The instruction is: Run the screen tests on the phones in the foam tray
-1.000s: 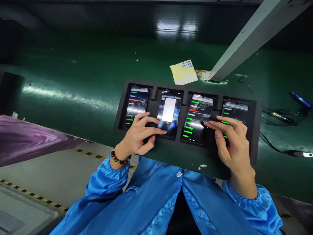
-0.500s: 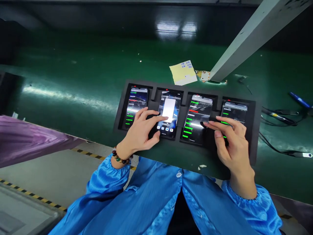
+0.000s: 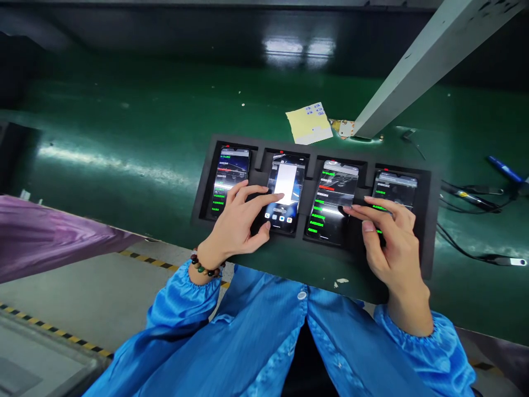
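Several smartphones lie face up in a row, in the slots of a black tray (image 3: 430, 220). My left hand (image 3: 237, 220) is open, its index fingertip over the white panel on the lit second phone (image 3: 285, 215). Its other fingers pass above the right edge of the leftmost phone (image 3: 231, 165), which shows green text lines. My right hand (image 3: 390, 237) is open too, with a fingertip at the right edge of the third phone (image 3: 333, 204), whose screen lists green and red lines. This hand partly covers the rightmost phone (image 3: 394, 184). I cannot tell whether the fingertips touch the glass.
Behind the tray lies a yellow paper note (image 3: 309, 124) beside the foot of a slanted grey post (image 3: 413, 71). Black cables (image 3: 467, 245) and a blue pen (image 3: 506, 168) are at the right. Small white scraps (image 3: 341, 282) lie near the green table's (image 3: 124, 182) front edge.
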Demonstrator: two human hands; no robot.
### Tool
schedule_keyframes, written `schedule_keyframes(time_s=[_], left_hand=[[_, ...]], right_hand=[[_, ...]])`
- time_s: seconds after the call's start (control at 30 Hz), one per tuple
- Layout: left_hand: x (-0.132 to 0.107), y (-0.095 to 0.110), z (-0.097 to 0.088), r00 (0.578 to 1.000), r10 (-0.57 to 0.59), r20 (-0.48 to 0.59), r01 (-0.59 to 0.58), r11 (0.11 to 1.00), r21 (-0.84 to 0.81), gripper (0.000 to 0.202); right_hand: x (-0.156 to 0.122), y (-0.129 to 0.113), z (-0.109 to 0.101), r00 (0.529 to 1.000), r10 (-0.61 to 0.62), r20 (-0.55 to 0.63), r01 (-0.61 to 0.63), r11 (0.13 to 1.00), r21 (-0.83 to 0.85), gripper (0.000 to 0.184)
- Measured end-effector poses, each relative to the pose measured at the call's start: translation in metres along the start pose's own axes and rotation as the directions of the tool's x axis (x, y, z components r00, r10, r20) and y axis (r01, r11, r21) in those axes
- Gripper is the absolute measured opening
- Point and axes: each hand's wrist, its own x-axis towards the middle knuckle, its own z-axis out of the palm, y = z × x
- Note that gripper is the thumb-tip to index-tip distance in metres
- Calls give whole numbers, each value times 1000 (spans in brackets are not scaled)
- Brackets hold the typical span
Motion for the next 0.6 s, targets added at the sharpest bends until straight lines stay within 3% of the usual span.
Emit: schedule_keyframes(time_s=[0.27, 0.6], left_hand=[[0, 1, 2, 999, 27, 37, -30, 997, 76, 64], [0, -1, 3, 999, 23, -22, -22, 999, 50, 63]], right_hand=[[0, -1, 0, 1000, 6, -4, -6, 1000, -1, 35], [0, 1, 0, 1000, 6, -4, -6, 1000, -4, 34]])
